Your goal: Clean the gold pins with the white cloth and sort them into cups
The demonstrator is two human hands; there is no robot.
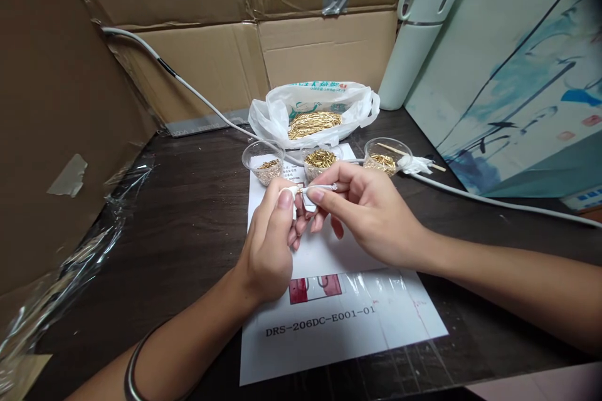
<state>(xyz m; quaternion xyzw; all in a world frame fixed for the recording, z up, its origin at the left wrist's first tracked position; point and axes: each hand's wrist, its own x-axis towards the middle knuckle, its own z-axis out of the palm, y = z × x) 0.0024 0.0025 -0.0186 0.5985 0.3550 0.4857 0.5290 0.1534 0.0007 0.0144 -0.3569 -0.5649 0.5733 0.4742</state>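
My left hand (pixel 270 241) is closed, thumb and finger pinching a small white piece (pixel 295 199) that looks like soft tissue or cloth. Close against it, my right hand (pixel 364 207) pinches a thin, whitish, stick-like piece (pixel 324 188) pointing right. A tiny gold-coloured bit shows where the two meet; its kind is too small to tell. Both hands are above a printed sheet (pixel 338 344). Just beyond them stand three clear plastic cups: the left cup (pixel 249 155), the middle cup (pixel 306 169) and the right cup (pixel 408 151), all holding small gold-coloured metal parts.
Behind the cups is a white plastic bag (pixel 263 119) full of gold-coloured pins (pixel 315 124). Thin wooden sticks and white tissue (pixel 416 165) lie by the right cup. A grey cable (pixel 202 99) crosses the dark table. A pale bottle (pixel 414 56) and cardboard walls (pixel 197 75) stand behind.
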